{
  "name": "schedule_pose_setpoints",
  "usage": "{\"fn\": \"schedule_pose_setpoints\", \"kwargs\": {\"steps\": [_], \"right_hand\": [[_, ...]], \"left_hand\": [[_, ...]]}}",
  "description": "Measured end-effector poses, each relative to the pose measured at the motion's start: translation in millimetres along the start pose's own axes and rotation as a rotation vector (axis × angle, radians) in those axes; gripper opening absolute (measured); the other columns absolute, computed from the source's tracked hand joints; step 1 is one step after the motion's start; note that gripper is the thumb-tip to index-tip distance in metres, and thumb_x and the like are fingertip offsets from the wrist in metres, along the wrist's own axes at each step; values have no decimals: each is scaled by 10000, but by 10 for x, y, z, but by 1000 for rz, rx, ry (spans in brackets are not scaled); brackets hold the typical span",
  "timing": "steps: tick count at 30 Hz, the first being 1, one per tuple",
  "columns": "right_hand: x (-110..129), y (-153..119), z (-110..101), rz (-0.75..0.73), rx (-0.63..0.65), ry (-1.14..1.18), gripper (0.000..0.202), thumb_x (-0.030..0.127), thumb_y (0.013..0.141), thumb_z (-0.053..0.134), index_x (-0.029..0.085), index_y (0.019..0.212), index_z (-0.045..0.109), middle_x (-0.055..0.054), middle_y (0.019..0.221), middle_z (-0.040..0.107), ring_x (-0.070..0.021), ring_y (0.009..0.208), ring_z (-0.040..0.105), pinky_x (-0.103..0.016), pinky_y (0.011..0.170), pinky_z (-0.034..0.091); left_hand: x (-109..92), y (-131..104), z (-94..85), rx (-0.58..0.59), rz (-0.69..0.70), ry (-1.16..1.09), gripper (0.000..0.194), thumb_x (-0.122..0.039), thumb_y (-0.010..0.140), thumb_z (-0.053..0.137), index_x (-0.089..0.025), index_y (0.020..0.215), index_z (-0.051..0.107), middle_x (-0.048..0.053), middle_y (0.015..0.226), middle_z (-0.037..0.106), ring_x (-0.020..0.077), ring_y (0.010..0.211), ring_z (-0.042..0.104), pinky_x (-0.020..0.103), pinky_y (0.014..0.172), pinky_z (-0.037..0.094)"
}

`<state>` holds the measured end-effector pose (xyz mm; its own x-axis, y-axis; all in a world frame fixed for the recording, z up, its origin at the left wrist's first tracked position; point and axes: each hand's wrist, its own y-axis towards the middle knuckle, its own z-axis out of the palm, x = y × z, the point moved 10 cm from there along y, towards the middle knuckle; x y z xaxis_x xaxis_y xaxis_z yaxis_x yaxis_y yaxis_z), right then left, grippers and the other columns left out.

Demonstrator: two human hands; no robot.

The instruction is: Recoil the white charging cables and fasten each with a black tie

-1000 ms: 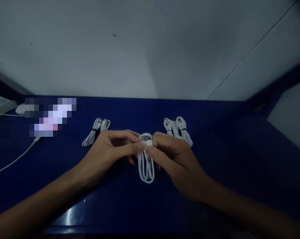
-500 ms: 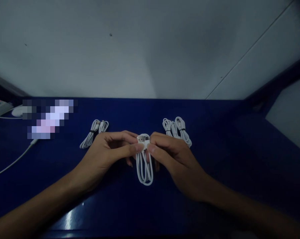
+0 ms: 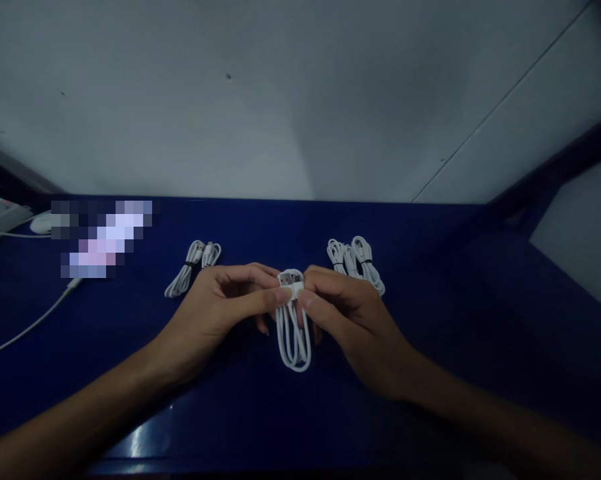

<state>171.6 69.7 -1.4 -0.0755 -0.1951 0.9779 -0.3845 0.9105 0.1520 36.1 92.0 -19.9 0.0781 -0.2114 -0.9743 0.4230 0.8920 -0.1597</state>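
Observation:
A coiled white cable (image 3: 294, 340) hangs between my two hands at the middle of the view, its metal USB plug and the other connector side by side at the top. My left hand (image 3: 235, 297) pinches it from the left, thumb on the connectors. From the right, my right hand (image 3: 343, 307) pinches the same cable with thumb and fingers. Behind my left hand lie white cable bundles (image 3: 181, 277), one with a black tie. More tied white cable bundles (image 3: 368, 263) lie just behind my right hand.
The blue table (image 3: 260, 230) meets a grey wall (image 3: 205, 133) at the back. At the left is a blurred, lit device (image 3: 113, 237) with a white cord (image 3: 30, 331). A white object (image 3: 41, 223) lies beyond it. A blue frame bar runs along the right.
The whole view has shifted slightly, so the table items appear a little further right. Both hands keep their pinch on the coiled cable, with hardly any movement.

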Motion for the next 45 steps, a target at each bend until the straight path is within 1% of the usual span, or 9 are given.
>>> {"fn": "schedule_pose_setpoints", "kwargs": {"steps": [3,7,12,17,20,24,30,35,45], "right_hand": [[19,11,8,-6,3,14,334,281,1119,582,213,812,693,22,776,596,-123,664,543,-301,600,446],[59,25,19,-22,8,10,319,225,1105,581,214,810,701,25,767,595,-122,666,539,-292,595,440],[43,17,15,4,-3,15,329,221,1099,573,208,785,669,24,770,592,-126,665,527,-304,595,432],[57,2,12,-26,-3,0,368,235,1107,576,203,744,632,30,749,578,-121,673,525,-301,620,438],[43,-4,-1,-31,-9,8,349,241,1103,594,203,760,644,32,757,576,-119,667,519,-299,611,434],[48,-6,-4,-41,-4,13,347,254,1114,591,206,778,664,27,770,586,-122,679,527,-301,617,434],[50,-9,7,-27,10,34,310,240,1108,596,221,822,713,20,789,601,-131,687,543,-304,620,441],[30,-5,10,-9,17,10,329,252,1112,585,219,806,700,15,789,595,-137,694,539,-312,629,439],[12,-9,17,-6,28,15,325,280,1125,582,223,838,723,13,796,599,-138,695,541,-304,621,442]], "left_hand": [[19,-3,-14,-2,-4,-5,97,-127,887,848,-205,839,879,58,1118,793,125,796,718,201,670,590],[34,-7,-13,12,-3,-19,114,-121,906,831,-216,867,882,44,1127,790,102,763,697,186,652,583],[26,-3,-10,4,-7,-12,93,-130,894,847,-201,842,876,56,1133,789,111,760,700,198,645,585],[35,-1,-30,-8,-12,21,78,-134,886,852,-203,862,880,58,1163,777,122,792,699,206,650,580],[34,-5,-27,-1,-11,25,87,-131,892,844,-204,858,877,56,1139,777,123,795,696,208,659,576],[41,-10,-32,-14,-24,17,72,-136,882,852,-199,853,875,64,1182,771,125,794,695,222,677,582],[36,1,-37,-14,-12,3,65,-140,885,853,-197,866,878,74,1185,777,125,785,691,215,656,580],[29,2,-26,-10,-1,-5,77,-134,891,848,-200,864,878,70,1160,787,117,770,692,208,653,578],[24,-11,-9,-13,-31,-5,64,-146,878,858,-196,843,875,66,1115,789,126,781,705,214,660,580]]}}
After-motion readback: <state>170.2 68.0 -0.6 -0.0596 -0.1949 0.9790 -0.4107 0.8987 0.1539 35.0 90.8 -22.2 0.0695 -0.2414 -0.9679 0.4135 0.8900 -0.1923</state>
